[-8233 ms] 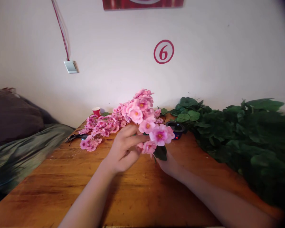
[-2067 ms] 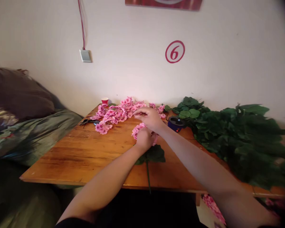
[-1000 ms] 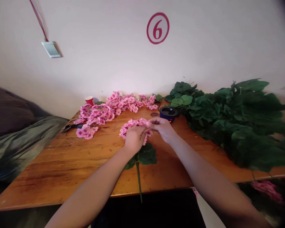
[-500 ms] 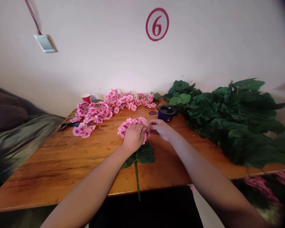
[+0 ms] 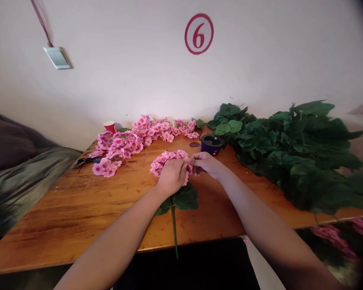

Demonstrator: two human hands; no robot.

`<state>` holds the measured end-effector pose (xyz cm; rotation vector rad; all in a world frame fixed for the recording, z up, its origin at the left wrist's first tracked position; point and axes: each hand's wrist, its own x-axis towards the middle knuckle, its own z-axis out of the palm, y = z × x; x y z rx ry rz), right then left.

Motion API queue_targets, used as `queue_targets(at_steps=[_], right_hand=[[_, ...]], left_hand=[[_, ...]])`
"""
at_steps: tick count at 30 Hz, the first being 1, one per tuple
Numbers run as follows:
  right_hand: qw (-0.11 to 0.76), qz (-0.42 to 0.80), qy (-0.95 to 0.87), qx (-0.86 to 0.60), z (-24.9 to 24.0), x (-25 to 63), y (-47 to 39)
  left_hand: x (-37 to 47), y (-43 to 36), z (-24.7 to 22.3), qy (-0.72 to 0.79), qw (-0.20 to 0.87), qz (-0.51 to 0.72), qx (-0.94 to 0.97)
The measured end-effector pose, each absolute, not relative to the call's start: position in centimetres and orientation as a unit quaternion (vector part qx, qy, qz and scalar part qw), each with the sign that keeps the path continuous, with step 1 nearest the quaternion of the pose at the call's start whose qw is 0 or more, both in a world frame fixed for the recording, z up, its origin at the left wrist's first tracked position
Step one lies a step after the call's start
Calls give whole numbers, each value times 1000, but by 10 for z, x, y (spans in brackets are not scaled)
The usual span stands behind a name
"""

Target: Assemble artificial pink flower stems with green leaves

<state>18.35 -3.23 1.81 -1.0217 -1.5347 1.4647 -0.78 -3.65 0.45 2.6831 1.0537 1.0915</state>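
Observation:
An artificial flower bunch with a pink head, dark green leaves and a green stem lies on the wooden table, its stem reaching over the front edge. My left hand rests over the pink blossoms with its fingers closed on them, fingertips toward the right. At the right side of the head, my right hand pinches the edge of the blossoms between thumb and fingers. The fingertips of both hands nearly meet, and the exact petals they hold are partly hidden.
Loose pink blossoms lie along the back left, near a red cup and a dark tool. Behind my right hand stands a small blue pot with a red light. Green leaves are heaped at right.
My right hand has shifted very slightly at the right edge of the blossoms. The left hand and the flower bunch stay nearly where they were; the view has tilted a little.

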Motion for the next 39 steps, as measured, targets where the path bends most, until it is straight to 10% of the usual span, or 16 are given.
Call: queue_targets(at_steps=[11,39], right_hand=[[519,526,-585,-335,16,170,-34],[474,452,-655,-376,12,168,-39]], left_hand=[[-10,-35,8,303,139,386,860],[-13,-32,4,250,91,384,884]])
